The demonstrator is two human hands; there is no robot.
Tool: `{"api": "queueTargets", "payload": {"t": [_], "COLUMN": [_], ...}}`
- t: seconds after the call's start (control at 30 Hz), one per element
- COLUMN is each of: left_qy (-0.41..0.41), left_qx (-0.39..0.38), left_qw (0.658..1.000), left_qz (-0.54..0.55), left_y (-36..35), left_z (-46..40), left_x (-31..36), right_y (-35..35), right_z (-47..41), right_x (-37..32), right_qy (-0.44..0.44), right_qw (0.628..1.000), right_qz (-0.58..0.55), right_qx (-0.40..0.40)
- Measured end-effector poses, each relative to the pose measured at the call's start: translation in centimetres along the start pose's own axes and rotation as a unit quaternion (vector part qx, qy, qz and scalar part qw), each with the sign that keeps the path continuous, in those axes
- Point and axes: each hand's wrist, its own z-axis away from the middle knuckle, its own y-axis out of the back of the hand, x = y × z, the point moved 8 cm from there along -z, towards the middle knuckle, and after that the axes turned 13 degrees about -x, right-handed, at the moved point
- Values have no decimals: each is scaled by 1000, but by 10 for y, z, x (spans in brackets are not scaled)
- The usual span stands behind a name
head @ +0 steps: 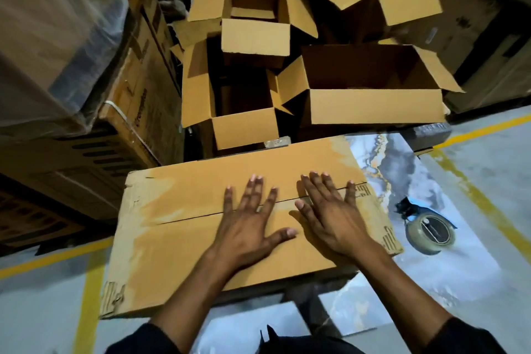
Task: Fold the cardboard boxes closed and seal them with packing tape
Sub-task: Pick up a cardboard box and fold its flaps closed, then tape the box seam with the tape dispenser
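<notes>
The closed box (230, 224) is lying at the table's (459, 282) left edge, pressed flat by the left hand (247, 227) and right hand (330, 218), fingers straight. Light, stiff cardboard is judged; flaps should be held near the seam.

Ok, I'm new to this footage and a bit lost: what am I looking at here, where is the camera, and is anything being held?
There is one picture, taken by a camera worn on a person's head, looking down at their own two hands. The left hand and right hand lie flat with fingers spread on a closed cardboard box, pressing its flaps down across the seam. Nothing is gripped. To the right, a tape dispenser sits on a marbled sheet, untouched. Behind the box stand several open boxes with flaps still up.
</notes>
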Motion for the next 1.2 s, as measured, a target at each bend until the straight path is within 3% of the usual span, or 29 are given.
{"api": "queueTargets", "payload": {"t": [0.1, 0.2, 0.27, 0.33, 0.47, 0.57, 0.7, 0.97, 1.2], "left_qy": [-16, -55, -66, -66, -55, -42, -27, -35, -80], "left_qx": [-25, -42, -38, -38, -40, -46, -25, 7, 112], "left_qw": [1000, 998, 997, 997, 997, 997, 999, 996, 976], "left_qz": [4, 9, 8, 8, 42, 53, 39, 82, 170], "left_y": [3, 7, 10, 13, 21, 20, 19, 29, 58], "left_z": [-24, -44, -57, -72, -93, -101, -100, -98, -82], "left_x": [48, 99, 130, 155, 181, 191, 190, 188, 179], "right_y": [27, 56, 57, 46, -2, -37, -75, -68, 38], "right_z": [15, 41, 52, 51, 32, 19, 11, 21, 39], "right_x": [26, 93, 154, 217, 321, 382, 420, 410, 330], "right_qy": [66, 37, -28, -102, -240, -277, -280, -278, -231], "right_qw": [967, 924, 907, 914, 943, 945, 941, 951, 967], "right_qz": [-233, -296, -302, -295, -223, -168, -145, -125, -91], "right_qx": [80, 240, 293, 261, 61, -46, -121, -53, 63]}}
